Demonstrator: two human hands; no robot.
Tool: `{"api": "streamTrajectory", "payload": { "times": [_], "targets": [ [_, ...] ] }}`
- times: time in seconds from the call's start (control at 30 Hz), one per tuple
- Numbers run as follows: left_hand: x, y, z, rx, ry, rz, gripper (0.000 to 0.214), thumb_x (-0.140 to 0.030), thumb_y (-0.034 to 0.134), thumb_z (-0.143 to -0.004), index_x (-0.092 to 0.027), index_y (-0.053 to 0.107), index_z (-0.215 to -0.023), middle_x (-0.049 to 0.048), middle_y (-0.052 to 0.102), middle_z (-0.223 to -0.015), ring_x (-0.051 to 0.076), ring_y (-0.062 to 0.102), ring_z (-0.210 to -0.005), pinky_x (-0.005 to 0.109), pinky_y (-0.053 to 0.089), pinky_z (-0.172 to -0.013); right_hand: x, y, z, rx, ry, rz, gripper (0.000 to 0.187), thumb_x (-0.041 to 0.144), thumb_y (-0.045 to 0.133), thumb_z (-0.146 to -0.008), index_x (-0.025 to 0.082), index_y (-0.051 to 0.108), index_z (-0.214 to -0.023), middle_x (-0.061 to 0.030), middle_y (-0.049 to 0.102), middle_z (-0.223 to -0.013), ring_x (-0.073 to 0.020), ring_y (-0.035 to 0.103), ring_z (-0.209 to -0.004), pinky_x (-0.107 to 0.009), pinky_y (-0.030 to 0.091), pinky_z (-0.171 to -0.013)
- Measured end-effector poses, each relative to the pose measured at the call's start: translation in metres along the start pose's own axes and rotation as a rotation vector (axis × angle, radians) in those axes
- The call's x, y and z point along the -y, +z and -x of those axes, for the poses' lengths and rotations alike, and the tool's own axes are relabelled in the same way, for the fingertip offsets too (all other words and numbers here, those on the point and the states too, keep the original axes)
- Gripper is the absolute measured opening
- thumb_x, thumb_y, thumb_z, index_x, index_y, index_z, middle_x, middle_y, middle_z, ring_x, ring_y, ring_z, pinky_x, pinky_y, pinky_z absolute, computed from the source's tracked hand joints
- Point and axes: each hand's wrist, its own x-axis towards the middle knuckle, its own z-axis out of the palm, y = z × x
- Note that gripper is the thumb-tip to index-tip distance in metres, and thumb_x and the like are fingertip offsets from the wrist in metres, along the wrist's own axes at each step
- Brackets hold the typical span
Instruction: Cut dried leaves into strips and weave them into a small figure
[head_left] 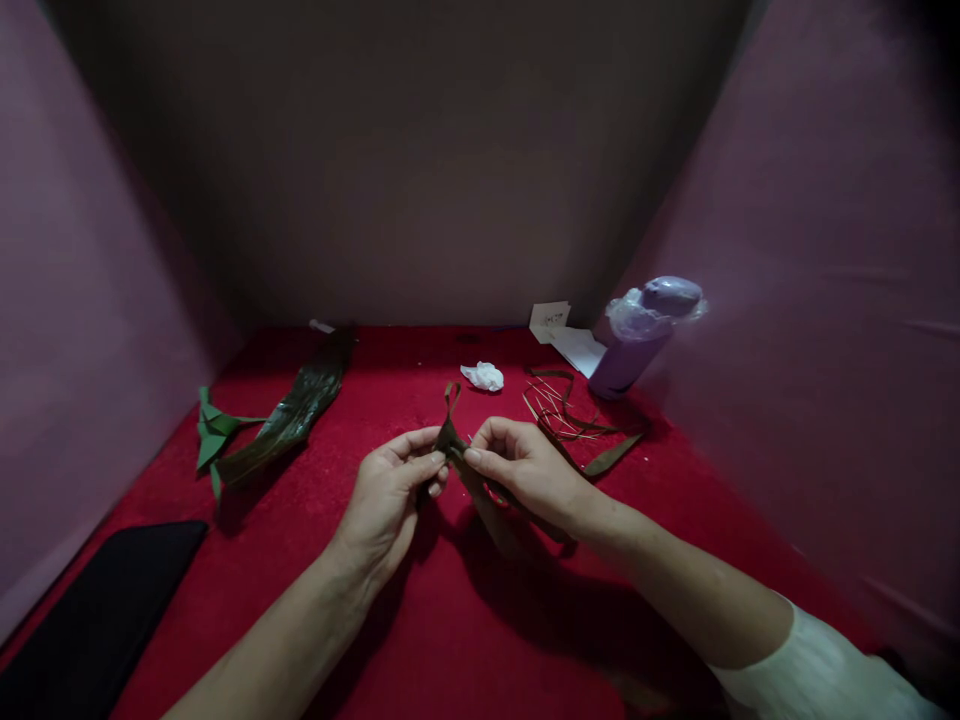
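Between my hands is a dark green folded leaf (448, 437), with a thin loop standing up at its top and long strips trailing down behind my right wrist. My left hand (394, 485) pinches the folded part from the left, thumb on the near side. From the right, my right hand (525, 465) pinches the same leaf between thumb and fingertips. Both hands are raised over the middle of the red cloth (277, 580). The exact folds under my fingertips are hidden.
Left lie a wide dark leaf (300, 405) and a green folded leaf shape (216, 430), with a black flat object (105, 610) nearer me. A crumpled white tissue (484, 376), thin sticks (555, 410), leaf strips (615, 458), white papers (577, 350) and a purple plastic-wrapped container (634, 350) lie beyond.
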Motion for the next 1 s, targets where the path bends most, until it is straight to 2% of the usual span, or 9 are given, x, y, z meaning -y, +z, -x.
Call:
{"api": "streamTrajectory", "payload": {
  "times": [0.17, 0.3, 0.5, 0.63, 0.83, 1.0],
  "targets": [
    [0.0026, -0.0001, 0.0002, 0.005, -0.010, 0.009, 0.026, -0.005, 0.068, -0.061, -0.010, 0.064, -0.087, 0.0027, 0.062, -0.071, 0.006, 0.051, -0.053, 0.017, 0.039, -0.049, -0.0020, -0.0009, 0.0033, 0.003, 0.050, -0.084, 0.020, 0.030, 0.060, -0.075, 0.017, 0.047, -0.068, 0.0043, 0.047, -0.057, -0.0075, 0.041, -0.050, -0.021, 0.031, -0.046],
    [-0.0009, 0.0007, 0.0045, 0.054, -0.021, -0.003, 0.029, -0.004, 0.067, -0.061, -0.011, 0.064, -0.089, 0.0038, 0.064, -0.076, 0.007, 0.055, -0.058, 0.018, 0.041, -0.053, 0.0019, -0.0038, 0.0034, -0.020, 0.062, -0.111, 0.022, 0.032, 0.063, -0.073, 0.017, 0.048, -0.066, 0.0042, 0.048, -0.056, -0.0072, 0.040, -0.049, -0.021, 0.030, -0.046],
    [-0.0044, 0.0030, 0.0056, 0.043, -0.029, -0.036, 0.021, -0.015, 0.068, -0.068, -0.011, 0.065, -0.089, 0.0051, 0.064, -0.079, 0.009, 0.056, -0.062, 0.019, 0.044, -0.056, 0.0029, -0.0059, 0.0045, -0.018, 0.085, -0.137, 0.024, 0.034, 0.066, -0.070, 0.016, 0.050, -0.065, 0.0035, 0.050, -0.056, -0.0068, 0.041, -0.049, -0.020, 0.031, -0.045],
    [-0.0021, 0.0041, 0.0033, 0.027, -0.012, -0.090, 0.021, -0.016, 0.070, -0.067, -0.010, 0.066, -0.086, 0.0043, 0.064, -0.074, 0.007, 0.054, -0.058, 0.017, 0.041, -0.052, 0.0021, -0.0052, 0.0072, 0.002, 0.096, -0.145, 0.023, 0.033, 0.065, -0.071, 0.016, 0.050, -0.067, 0.0041, 0.049, -0.056, -0.0064, 0.042, -0.048, -0.019, 0.032, -0.045],
    [-0.0011, 0.0026, 0.0034, 0.044, -0.039, -0.034, 0.022, -0.016, 0.071, -0.065, -0.010, 0.067, -0.086, 0.0048, 0.064, -0.076, 0.006, 0.053, -0.057, 0.017, 0.039, -0.051, 0.0033, -0.0048, 0.0071, -0.004, 0.116, -0.140, 0.021, 0.031, 0.063, -0.072, 0.016, 0.049, -0.067, 0.0043, 0.050, -0.055, -0.0062, 0.043, -0.046, -0.019, 0.034, -0.044],
    [-0.0007, 0.0024, 0.0054, 0.100, -0.025, 0.018, 0.032, -0.007, 0.074, -0.057, -0.012, 0.068, -0.088, 0.0024, 0.064, -0.075, 0.005, 0.050, -0.055, 0.016, 0.038, -0.050, 0.0022, -0.0053, 0.0052, -0.036, 0.082, -0.127, 0.019, 0.027, 0.061, -0.071, 0.016, 0.048, -0.063, 0.0044, 0.049, -0.053, -0.0059, 0.042, -0.047, -0.019, 0.033, -0.044]
  ]
}}
